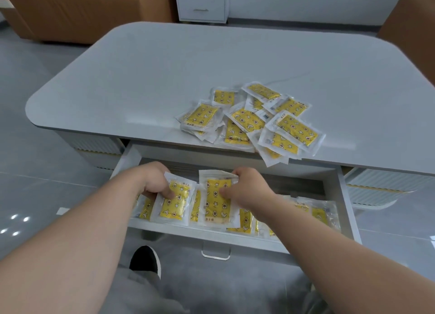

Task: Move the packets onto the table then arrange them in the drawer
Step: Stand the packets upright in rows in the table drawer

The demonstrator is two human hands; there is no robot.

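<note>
Far left in the background I saw a brown sofa (70,12), well apart from the work. Left hand (153,181) was down in the open drawer (344,200), fingers curled over the top of a yellow packet (175,203) with the thumb on its front; that packet leaned at the drawer's left end, more packets partly hidden behind it. Below, a black shoe (144,259) on the floor and the drawer handle (215,252). Just beside the first one, a second packet (215,200) stood roughly upright, pinched by the right hand (247,189): thumb on the printed face, fingers behind the top edge. So both hands were gripping, one packet each. Above them on the white table (164,78), a loose pile of packets (249,120) lay overlapping near the front edge, a few hanging over it above the drawer. Right of the right wrist, a row of packets (317,213) sat along the drawer front; I couldn't tell the count. A white cabinet (201,2) stood behind the table, with a brown chair (412,19) at far right.
</note>
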